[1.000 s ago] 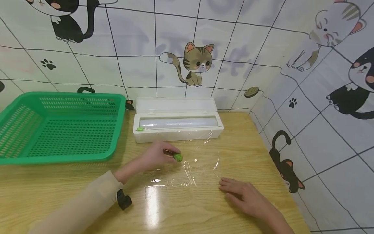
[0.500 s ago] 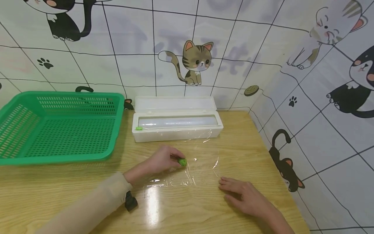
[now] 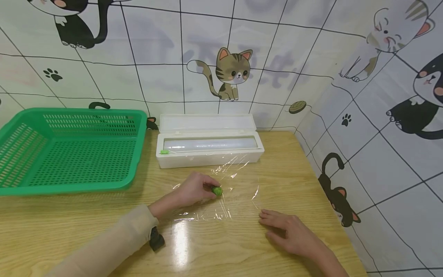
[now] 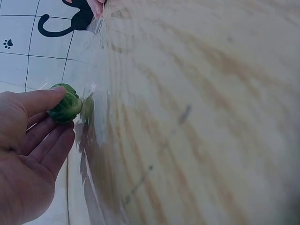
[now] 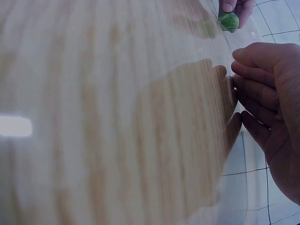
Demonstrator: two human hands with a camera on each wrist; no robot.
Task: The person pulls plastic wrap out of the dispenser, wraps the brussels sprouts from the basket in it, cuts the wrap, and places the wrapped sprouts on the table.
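Note:
My left hand (image 3: 194, 189) pinches a small green Brussels sprout (image 3: 217, 191) between thumb and fingers. In the left wrist view the Brussels sprout (image 4: 65, 104) is at or very near the film-covered tabletop. A thin sheet of clear cling film (image 3: 238, 196) lies on the table under that hand, running down from the white cling film box (image 3: 211, 158). The box's lid is up and a roll (image 3: 212, 144) shows inside. Beside the sheet's right edge, my right hand (image 3: 292, 232) rests its fingertips on the table; it holds nothing.
A green plastic basket (image 3: 86, 161) stands on the left of the wooden table (image 3: 221, 254). A wall with cartoon cats (image 3: 233, 75) closes off the back and right. The box's green cutter slider (image 3: 164, 152) sits at its left end.
My left hand has moved right and slightly nearer with the Brussels sprout, then nearly stopped. More wrinkles show in the film by the box. My right hand has stayed put.

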